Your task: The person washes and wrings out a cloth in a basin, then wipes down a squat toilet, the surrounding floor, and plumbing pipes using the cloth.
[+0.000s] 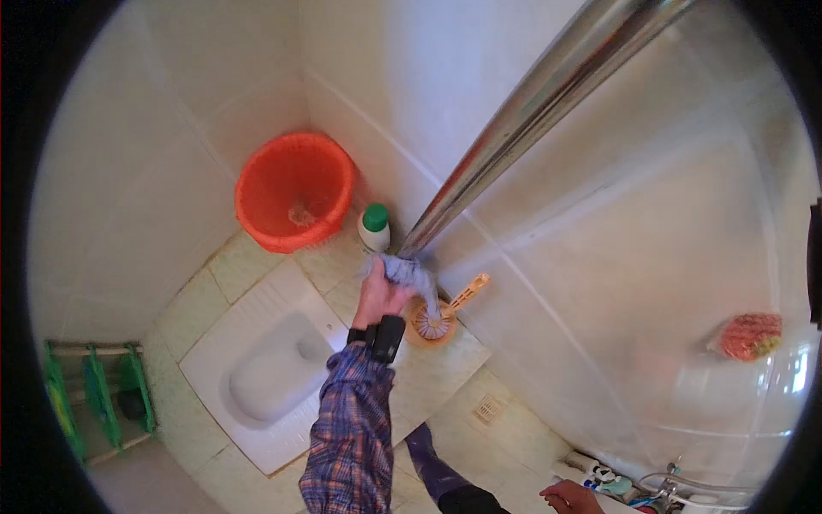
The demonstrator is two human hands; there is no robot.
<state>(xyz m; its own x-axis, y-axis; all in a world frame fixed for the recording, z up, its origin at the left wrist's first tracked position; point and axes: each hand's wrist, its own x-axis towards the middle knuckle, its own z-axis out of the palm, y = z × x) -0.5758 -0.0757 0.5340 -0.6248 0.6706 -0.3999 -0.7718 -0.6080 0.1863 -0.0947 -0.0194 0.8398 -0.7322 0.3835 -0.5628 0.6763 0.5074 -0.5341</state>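
My left hand (381, 295) gripped a bluish-grey cloth (407, 272) at the lower end of a metal pipe (514, 128). The cloth appeared to touch the pipe; its loose end hung toward the round holder (432, 343) of a toilet brush (469, 294). My right hand (571, 497) was partly cut off at the lower edge; its fingers looked curled, but I could not tell whether it grasped anything.

Status: I judged the cloth work at the pipe to be under way, not complete. Extent covered: not determinable. Brownish streaks showed along the pipe; I could not tell reflection from residue. Outstanding: the cloth was not yet released or set aside. The green-capped bottle (375, 229) stood capped near the cloth, between pipe and red bucket (248, 201). The squat toilet (201, 368) lay in the floor, left of my sleeve.
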